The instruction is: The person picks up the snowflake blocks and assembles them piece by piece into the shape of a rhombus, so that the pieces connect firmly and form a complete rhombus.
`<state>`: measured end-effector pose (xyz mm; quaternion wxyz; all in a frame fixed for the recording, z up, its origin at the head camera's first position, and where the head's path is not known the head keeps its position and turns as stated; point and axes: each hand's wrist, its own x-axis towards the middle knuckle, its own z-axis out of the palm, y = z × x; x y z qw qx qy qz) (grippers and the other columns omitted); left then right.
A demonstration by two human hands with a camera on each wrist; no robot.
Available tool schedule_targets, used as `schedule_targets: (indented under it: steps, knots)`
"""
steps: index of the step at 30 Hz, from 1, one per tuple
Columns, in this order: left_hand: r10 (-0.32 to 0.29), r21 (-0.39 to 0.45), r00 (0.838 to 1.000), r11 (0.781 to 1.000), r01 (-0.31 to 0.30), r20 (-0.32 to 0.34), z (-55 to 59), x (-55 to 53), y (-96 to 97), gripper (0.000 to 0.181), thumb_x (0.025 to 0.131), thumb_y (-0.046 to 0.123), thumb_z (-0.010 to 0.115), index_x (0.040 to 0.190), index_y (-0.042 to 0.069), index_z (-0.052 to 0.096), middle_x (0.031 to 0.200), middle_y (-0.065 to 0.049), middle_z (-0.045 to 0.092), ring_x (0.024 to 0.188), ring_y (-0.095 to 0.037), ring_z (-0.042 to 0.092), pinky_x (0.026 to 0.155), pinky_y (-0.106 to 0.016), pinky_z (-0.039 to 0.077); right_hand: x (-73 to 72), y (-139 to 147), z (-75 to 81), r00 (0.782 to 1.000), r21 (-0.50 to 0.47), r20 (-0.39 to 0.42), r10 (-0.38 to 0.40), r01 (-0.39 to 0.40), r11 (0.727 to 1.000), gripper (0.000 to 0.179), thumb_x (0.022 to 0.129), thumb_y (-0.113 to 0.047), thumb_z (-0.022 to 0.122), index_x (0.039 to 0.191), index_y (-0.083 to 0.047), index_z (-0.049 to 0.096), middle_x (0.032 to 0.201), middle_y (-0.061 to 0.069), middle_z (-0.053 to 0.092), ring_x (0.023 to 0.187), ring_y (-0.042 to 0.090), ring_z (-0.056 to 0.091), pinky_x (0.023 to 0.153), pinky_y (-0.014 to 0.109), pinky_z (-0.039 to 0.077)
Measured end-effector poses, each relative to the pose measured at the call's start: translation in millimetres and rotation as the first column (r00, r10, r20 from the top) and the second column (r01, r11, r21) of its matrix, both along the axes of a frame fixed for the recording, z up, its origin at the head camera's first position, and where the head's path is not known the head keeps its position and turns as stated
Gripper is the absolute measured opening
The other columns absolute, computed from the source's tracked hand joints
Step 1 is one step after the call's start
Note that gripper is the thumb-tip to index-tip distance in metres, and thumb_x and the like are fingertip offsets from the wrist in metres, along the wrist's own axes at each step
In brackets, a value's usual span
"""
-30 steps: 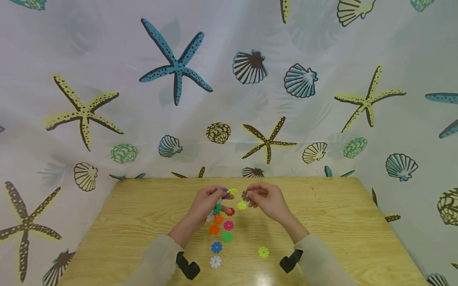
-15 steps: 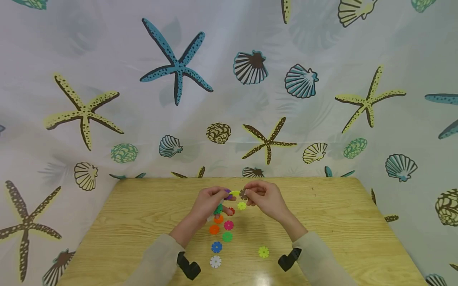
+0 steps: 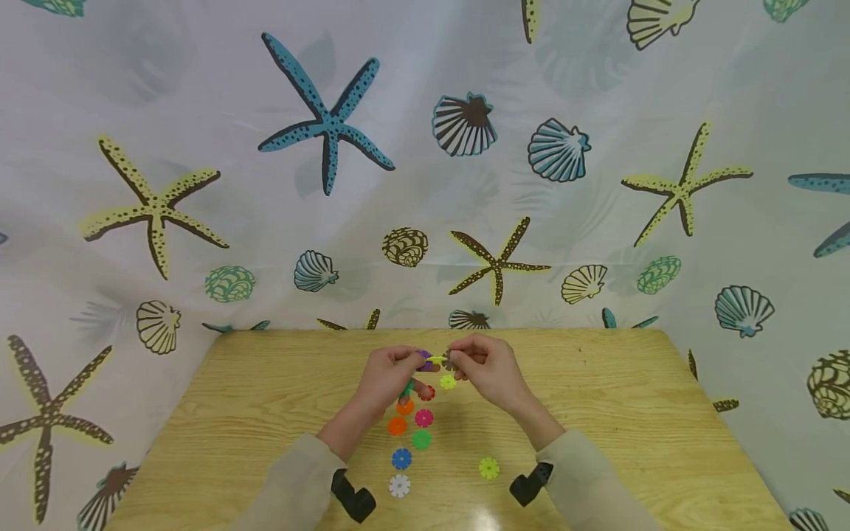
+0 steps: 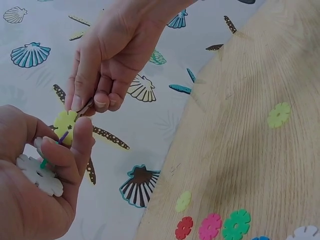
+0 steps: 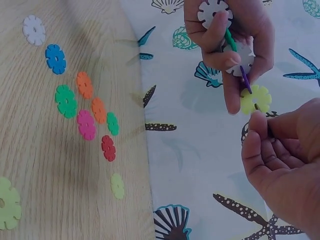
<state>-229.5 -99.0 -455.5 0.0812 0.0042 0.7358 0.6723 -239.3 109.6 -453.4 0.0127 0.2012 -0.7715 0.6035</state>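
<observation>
My left hand (image 3: 381,380) holds a chain of notched plastic discs joined edge to edge. In the right wrist view it runs through a white disc (image 5: 209,12), a green disc (image 5: 230,40), another white disc (image 5: 243,54), a purple disc (image 5: 245,79) and a yellow disc (image 5: 260,99) at the end. Between its thumb and fingers, my right hand (image 3: 490,372) pinches a brown disc (image 3: 448,361). The brown disc meets the yellow disc's edge; fingers partly cover it, and how deep it sits I cannot tell. Both hands are raised above the table's far part.
Loose discs lie on the wooden table (image 3: 598,428): pink (image 3: 424,418), green (image 3: 421,440), blue (image 3: 401,459), white (image 3: 400,486), red (image 5: 108,148), orange (image 3: 397,426) and yellow (image 3: 488,468), among others. A patterned curtain (image 3: 412,184) hangs behind the table.
My right hand has moved left, bringing the brown disc from a small gap up against the yellow disc. The yellow disc has turned more edge-on. Loose discs on the table stay put.
</observation>
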Motion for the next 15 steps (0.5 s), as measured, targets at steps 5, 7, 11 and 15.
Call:
schedule_targets:
  steps: [5, 7, 11, 15]
  knots:
    - [-0.042, -0.003, 0.999, 0.999, 0.042, 0.015, 0.5, 0.6, 1.0, 0.031, 0.105, 0.015, 0.054, 0.125, -0.002, 0.070, 0.114, -0.020, 0.079, 0.064, -0.017, 0.077, 0.047, -0.019, 0.045, 0.5, 0.9, 1.1, 1.000, 0.017, 0.006, 0.002, -0.002, 1.000, 0.018, 0.104, -0.005, 0.064, 0.115, 0.005, 0.073, 0.098, 0.025, 0.075, 0.072, 0.020, 0.072, 0.065, 0.020, 0.057]
    - [-0.087, 0.011, 0.996, 0.996, 0.087, 0.020, 0.0, 0.8, 0.3, 0.031, 0.107, 0.015, 0.051, 0.127, -0.002, 0.068, 0.115, -0.021, 0.078, 0.065, -0.019, 0.077, 0.050, -0.021, 0.051, -0.1, 2.1, 0.6, 1.000, 0.020, 0.012, 0.011, -0.011, 1.000, 0.018, 0.104, -0.005, 0.064, 0.116, 0.005, 0.073, 0.099, 0.026, 0.075, 0.074, 0.028, 0.073, 0.066, 0.021, 0.058]
    - [-0.163, 0.023, 0.987, 0.986, 0.162, 0.016, -1.4, 0.8, -1.2, 0.031, 0.107, 0.014, 0.053, 0.132, 0.000, 0.065, 0.117, -0.022, 0.076, 0.065, -0.018, 0.076, 0.053, -0.026, 0.056, -0.9, 2.6, -0.3, 0.999, 0.018, 0.041, 0.027, -0.028, 0.999, 0.020, 0.104, -0.006, 0.065, 0.118, 0.007, 0.070, 0.100, 0.026, 0.074, 0.074, 0.025, 0.073, 0.068, 0.023, 0.060]
    - [-0.208, -0.026, 0.978, 0.978, 0.208, -0.003, -2.8, 1.1, -0.5, 0.033, 0.105, 0.018, 0.061, 0.134, 0.001, 0.064, 0.119, -0.022, 0.076, 0.068, -0.016, 0.077, 0.053, -0.024, 0.056, -1.2, 2.5, -0.3, 0.997, 0.009, 0.063, 0.035, -0.036, 0.999, 0.019, 0.103, -0.006, 0.067, 0.116, 0.007, 0.068, 0.101, 0.027, 0.074, 0.073, 0.011, 0.071, 0.071, 0.031, 0.064]
